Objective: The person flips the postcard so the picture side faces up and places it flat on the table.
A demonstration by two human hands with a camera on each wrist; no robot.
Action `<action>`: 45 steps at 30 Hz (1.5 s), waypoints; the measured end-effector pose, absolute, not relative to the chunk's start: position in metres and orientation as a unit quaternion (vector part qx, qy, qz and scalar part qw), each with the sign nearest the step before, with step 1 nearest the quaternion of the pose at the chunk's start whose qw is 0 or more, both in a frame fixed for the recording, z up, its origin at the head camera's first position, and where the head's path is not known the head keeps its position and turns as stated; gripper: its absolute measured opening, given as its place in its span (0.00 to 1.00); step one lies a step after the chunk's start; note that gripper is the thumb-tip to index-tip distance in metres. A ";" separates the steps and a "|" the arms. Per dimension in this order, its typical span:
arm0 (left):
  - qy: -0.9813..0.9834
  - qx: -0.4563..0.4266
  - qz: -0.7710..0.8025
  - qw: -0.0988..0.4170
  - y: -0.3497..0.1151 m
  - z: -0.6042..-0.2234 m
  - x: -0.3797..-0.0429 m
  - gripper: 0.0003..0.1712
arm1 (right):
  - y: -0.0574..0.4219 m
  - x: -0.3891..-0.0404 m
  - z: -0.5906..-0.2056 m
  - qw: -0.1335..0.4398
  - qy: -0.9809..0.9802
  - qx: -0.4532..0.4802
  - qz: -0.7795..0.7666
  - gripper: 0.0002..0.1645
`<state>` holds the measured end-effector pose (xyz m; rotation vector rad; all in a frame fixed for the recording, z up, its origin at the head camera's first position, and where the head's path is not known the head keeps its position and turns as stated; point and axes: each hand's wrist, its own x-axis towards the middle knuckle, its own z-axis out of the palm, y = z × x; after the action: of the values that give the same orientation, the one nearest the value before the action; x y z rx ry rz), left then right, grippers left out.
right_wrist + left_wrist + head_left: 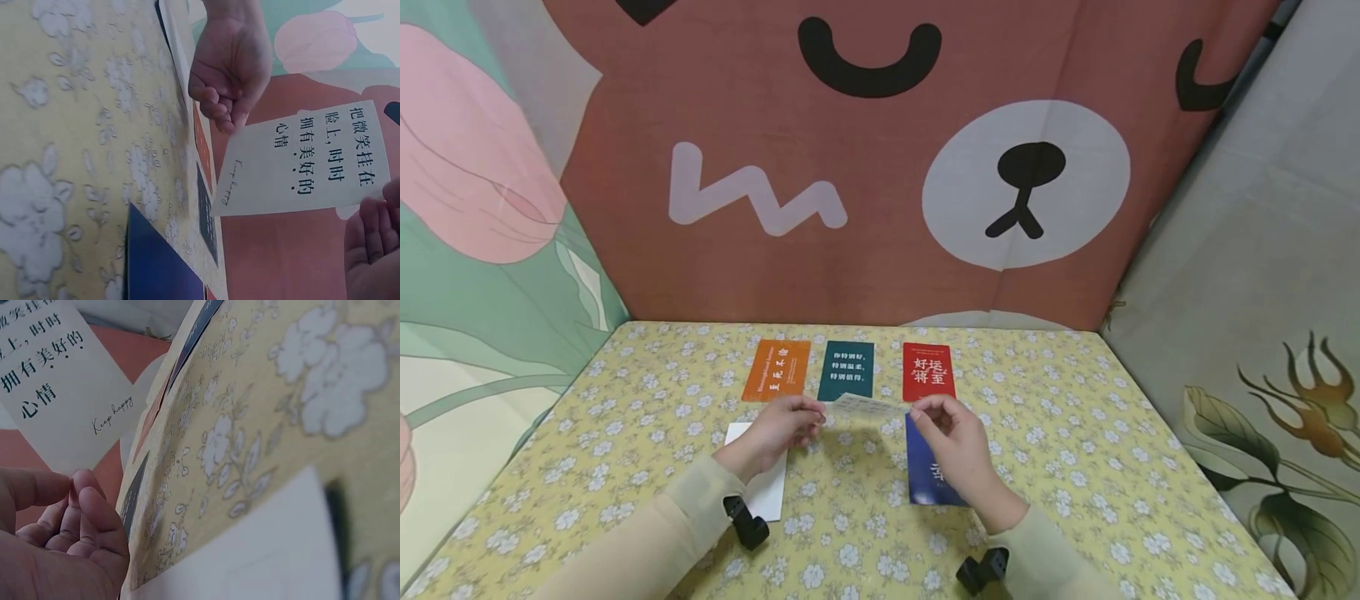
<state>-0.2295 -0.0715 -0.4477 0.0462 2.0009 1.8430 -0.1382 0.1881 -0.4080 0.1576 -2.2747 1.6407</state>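
Observation:
A cream card (868, 406) with dark Chinese lettering and the words "Keep happy" is held up above the table between both hands. My left hand (781, 432) pinches one corner between thumb and forefinger, its other fingers curled in. At the card's opposite end, my right hand (955, 442) pinches the edge. The right wrist view shows the printed face of the card turned toward that camera. Below my left wrist lies a white card (770, 492), partly covered by the hand. A blue card (925, 479) lies under my right hand, which hides some of its lettering.
Along the back of the flowered tablecloth (842, 542) lie an orange card (777, 369), a dark green card (847, 367) and a red card (928, 371). A printed brown cloth (880, 283) stands behind the table's far edge.

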 end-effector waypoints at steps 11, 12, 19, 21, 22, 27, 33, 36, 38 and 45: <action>0.736 0.015 0.645 0.205 -0.075 -0.442 -0.219 0.09 | 0.191 -0.164 -0.405 0.173 -0.781 0.026 0.600 0.05; 0.735 0.011 0.646 0.205 -0.074 -0.443 -0.217 0.08 | 0.190 -0.166 -0.405 0.174 -0.780 0.022 0.600 0.05; 0.718 0.013 0.666 0.202 -0.075 -0.447 -0.205 0.09 | 0.190 -0.180 -0.409 0.158 -0.777 -0.027 0.609 0.05; 0.715 0.013 0.671 0.198 -0.076 -0.446 -0.202 0.08 | 0.190 -0.184 -0.411 0.148 -0.773 -0.042 0.615 0.05; 0.712 0.012 0.673 0.198 -0.077 -0.446 -0.200 0.08 | 0.190 -0.185 -0.411 0.143 -0.772 -0.048 0.618 0.05; 0.697 0.010 0.688 0.201 -0.080 -0.444 -0.193 0.07 | 0.190 -0.191 -0.413 0.116 -0.759 -0.074 0.636 0.04; 0.680 0.026 0.698 0.223 -0.084 -0.448 -0.187 0.06 | 0.192 -0.195 -0.416 0.082 -0.763 -0.078 0.637 0.06; 0.673 0.038 0.698 0.242 -0.085 -0.450 -0.185 0.07 | 0.193 -0.196 -0.418 0.062 -0.774 -0.075 0.626 0.08; 0.670 0.048 0.694 0.258 -0.086 -0.450 -0.182 0.08 | 0.194 -0.196 -0.418 0.054 -0.779 -0.072 0.621 0.10; 0.669 0.071 0.681 0.290 -0.084 -0.448 -0.175 0.11 | 0.195 -0.205 -0.424 0.028 -0.789 -0.072 0.610 0.12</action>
<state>-0.1751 -0.0841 -0.4478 0.1903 1.7841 1.8164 -0.2050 0.1949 -0.4237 -0.2231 -2.4338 1.8820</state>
